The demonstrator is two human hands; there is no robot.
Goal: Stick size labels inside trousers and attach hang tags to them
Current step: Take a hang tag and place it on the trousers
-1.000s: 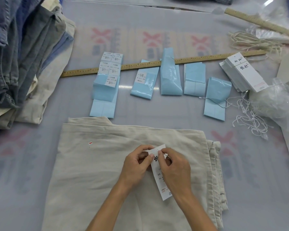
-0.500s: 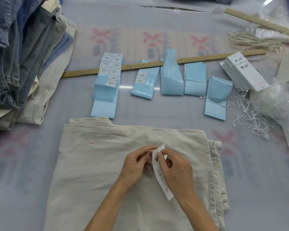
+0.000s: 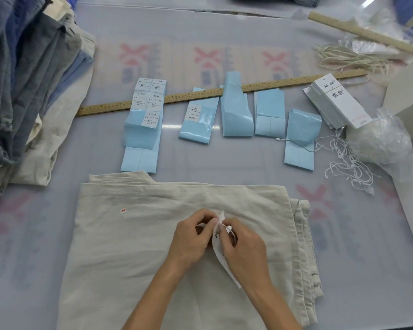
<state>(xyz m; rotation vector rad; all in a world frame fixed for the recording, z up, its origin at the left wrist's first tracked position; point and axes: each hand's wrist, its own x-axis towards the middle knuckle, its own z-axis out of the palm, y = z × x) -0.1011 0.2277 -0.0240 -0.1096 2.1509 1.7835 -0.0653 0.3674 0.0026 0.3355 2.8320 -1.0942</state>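
Waiting pile: folded denim and cream trousers (image 3: pixel 31 91) stacked far left, apparently untagged.
Current pair: folded beige linen trousers (image 3: pixel 153 246) lie centre.
Left hand (image 3: pixel 191 239): pinches the tag top.
White paper hang tag (image 3: pixel 218 248): edge-on between both hands.
Right hand (image 3: pixel 244 248): pinches its string; attachment unfinished.

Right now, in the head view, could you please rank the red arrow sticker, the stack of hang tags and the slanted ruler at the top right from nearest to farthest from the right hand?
From the right hand:
1. Red arrow sticker, to its left on the beige trousers.
2. Stack of hang tags, far right, beside the plastic bag.
3. Slanted ruler, top-right corner.
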